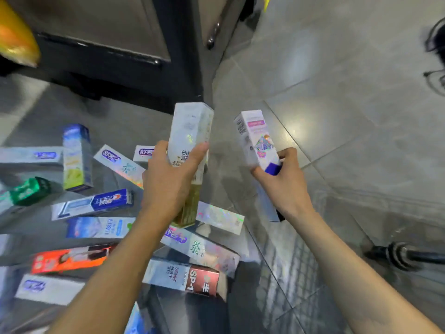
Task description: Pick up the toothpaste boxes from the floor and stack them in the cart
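My left hand (166,182) grips a long white and gold toothpaste box (190,133), held upright above the floor. My right hand (284,186) grips a white and purple toothpaste box (255,141) by its lower end, tilted slightly left. Several more toothpaste boxes lie scattered on the grey tiled floor at left and below my arms: a blue and white box (96,203), an orange box (69,259), a green box (29,191), a white and red box (183,276). A thin wire mesh of the cart (289,266) shows faintly under my right forearm.
A dark cabinet base (125,75) stands on the floor straight ahead. A yellow-orange object (14,37) is at the upper left. A black cart handle or bar (404,256) juts in at the right edge. Grey tiles (349,104) stretch to the right.
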Demonstrator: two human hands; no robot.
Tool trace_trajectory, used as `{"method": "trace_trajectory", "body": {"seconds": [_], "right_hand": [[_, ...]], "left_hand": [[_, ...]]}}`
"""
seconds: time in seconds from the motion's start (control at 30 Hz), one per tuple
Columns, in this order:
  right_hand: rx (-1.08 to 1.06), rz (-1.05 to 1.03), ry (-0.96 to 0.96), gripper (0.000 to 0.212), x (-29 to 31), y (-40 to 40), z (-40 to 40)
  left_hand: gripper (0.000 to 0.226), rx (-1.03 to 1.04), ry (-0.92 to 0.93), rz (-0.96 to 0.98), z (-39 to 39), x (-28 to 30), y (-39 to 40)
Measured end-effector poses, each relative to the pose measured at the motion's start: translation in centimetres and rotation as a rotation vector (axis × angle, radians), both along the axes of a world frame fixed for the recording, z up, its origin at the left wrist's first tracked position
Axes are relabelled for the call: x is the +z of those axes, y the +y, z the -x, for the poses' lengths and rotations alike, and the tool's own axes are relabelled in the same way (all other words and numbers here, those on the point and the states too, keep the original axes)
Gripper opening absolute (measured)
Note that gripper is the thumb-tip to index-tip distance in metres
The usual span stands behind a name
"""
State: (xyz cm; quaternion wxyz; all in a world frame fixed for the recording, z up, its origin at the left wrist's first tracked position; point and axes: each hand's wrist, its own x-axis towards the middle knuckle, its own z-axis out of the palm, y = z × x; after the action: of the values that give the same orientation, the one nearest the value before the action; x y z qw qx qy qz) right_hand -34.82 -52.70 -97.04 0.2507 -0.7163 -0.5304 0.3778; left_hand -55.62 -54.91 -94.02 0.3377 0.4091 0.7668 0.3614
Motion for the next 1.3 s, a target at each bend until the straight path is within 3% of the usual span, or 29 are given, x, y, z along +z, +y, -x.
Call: {"method": "trace_trajectory", "body": {"seconds": [0.13,0.3,0.4,0.47,0.6,0.77,1.03,1.17,1.3], "right_hand": [[-0.088,0.051,0.320,0.045,14.9,-3.5,1.8],[-0.125,0.083,0.429,0.037,35.8,-9.3,2.3],[-0.165,0.071,0.419,0.037,48.4,-13.0,1.0],[-0.199,0.044,0.405,0.037,55.7,-15.6,-0.5],[-0.314,-0.010,0.361,0.035,65.8,-20.9,-5.1],[-0.498,-0.087,0.301,0.035,72.4,-27.4,-12.0],[-0.648,-0.153,0.244,0.042,74.1,-35.4,-23.5],[-0.608,-0.121,0.216,0.040,72.1,-38.3,-30.9],[-0.459,-0.037,0.165,0.045,69.5,-39.5,-38.9]], "left_hand": [[0.054,0.042,-0.201,0.068,0.1,12.5,-3.5],[0.039,0.022,-0.377,0.066,-1.0,32.0,-8.5],[0.032,0.013,-0.353,0.049,-2.8,44.1,-11.4],[0.038,-0.025,-0.294,0.024,-4.5,51.4,-12.9],[0.051,-0.126,-0.193,-0.007,-9.3,62.2,-14.9],[0.054,-0.284,-0.243,-0.016,-18.0,69.6,-18.3],[0.042,-0.575,-0.198,0.084,-30.7,70.9,-24.3],[0.038,-0.555,-0.189,0.068,-36.2,69.2,-26.7],[0.044,-0.408,-0.125,0.101,-41.7,66.1,-28.7]]}}
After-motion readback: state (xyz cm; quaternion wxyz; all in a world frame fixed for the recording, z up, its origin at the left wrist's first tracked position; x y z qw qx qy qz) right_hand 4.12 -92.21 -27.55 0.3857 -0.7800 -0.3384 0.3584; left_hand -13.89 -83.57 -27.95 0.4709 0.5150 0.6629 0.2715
